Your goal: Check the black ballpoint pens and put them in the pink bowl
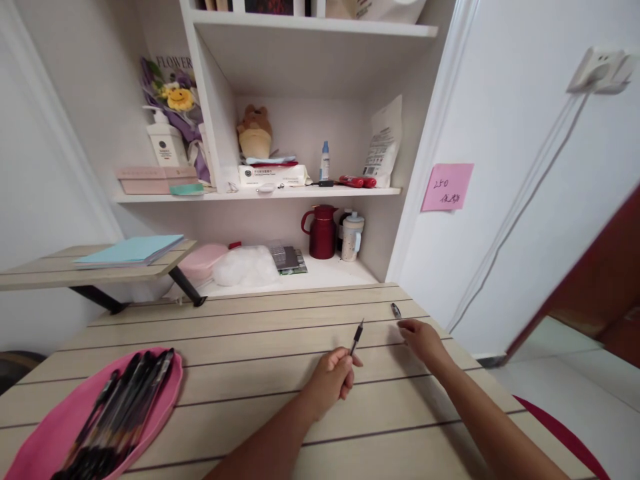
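My left hand [333,380] is closed around a pen [357,339], whose bare tip points up and away from me above the wooden table [240,373]. To its right, my right hand [420,339] has its fingers pinched together. A dark pen cap [396,311] sticks out beyond these fingertips, at the far right part of the table. At the left, a pink tray [175,380] bears several black pens [120,407] lying side by side.
A raised wooden stand [30,270] with blue paper [133,249] rises at the back left. Behind the table, a white shelf unit [310,27] holds a red jug [323,232], a light cup [353,237] and a plastic bag [247,267]. A white cable [530,193] hangs along the right wall.
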`<action>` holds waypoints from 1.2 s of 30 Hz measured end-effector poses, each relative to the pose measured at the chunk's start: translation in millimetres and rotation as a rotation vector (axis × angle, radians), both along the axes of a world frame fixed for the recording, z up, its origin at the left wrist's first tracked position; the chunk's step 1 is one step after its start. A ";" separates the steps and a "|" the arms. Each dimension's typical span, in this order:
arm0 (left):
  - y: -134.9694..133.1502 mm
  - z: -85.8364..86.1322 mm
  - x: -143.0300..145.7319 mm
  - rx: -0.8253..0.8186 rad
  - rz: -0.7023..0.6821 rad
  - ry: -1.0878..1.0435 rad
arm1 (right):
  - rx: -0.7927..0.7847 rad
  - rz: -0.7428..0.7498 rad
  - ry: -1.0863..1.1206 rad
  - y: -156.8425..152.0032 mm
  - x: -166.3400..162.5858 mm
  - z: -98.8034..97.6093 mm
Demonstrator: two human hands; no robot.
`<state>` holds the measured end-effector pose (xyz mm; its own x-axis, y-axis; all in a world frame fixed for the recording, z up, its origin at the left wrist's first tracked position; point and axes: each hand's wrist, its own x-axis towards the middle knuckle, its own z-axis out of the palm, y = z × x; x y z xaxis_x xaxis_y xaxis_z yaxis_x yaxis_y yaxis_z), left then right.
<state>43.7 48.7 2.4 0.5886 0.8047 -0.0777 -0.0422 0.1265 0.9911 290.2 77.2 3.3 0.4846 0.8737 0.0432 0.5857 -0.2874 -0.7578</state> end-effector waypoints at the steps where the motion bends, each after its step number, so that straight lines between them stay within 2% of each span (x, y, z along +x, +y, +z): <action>1: -0.7 0.7 0.2 0.012 0.003 0.003 | 0.020 0.037 0.078 -2.4 -8.2 6.8; 2: -1.3 1.4 0.2 0.023 0.008 0.007 | 0.051 0.079 0.169 -4.7 -17.7 14.8; 5: -2.1 1.9 0.1 0.040 0.020 0.008 | 0.225 0.220 0.642 -11.8 -49.1 42.4; 7: -1.7 0.7 0.2 0.038 0.023 0.001 | 0.276 0.261 0.754 -16.7 -66.0 58.2; 11: -0.2 -2.8 0.8 0.035 0.024 -0.022 | 0.306 0.325 0.718 -23.1 -79.2 72.5; 16: -0.9 -2.4 1.3 0.035 0.026 -0.031 | 0.261 0.357 0.592 -25.5 -75.8 71.7; 26: -1.2 -1.7 1.3 0.038 0.026 -0.010 | 0.242 0.396 0.534 -28.4 -82.6 70.5; 36: 0.1 -3.9 1.2 0.065 0.013 -0.013 | 0.163 0.426 0.701 -30.1 -73.9 65.5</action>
<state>44.9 48.8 -1.5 0.5788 0.8153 -0.0177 -0.0564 0.0617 0.9965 216.2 47.1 68.8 0.0757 0.9971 -0.0040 -0.0034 -0.0037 -1.0000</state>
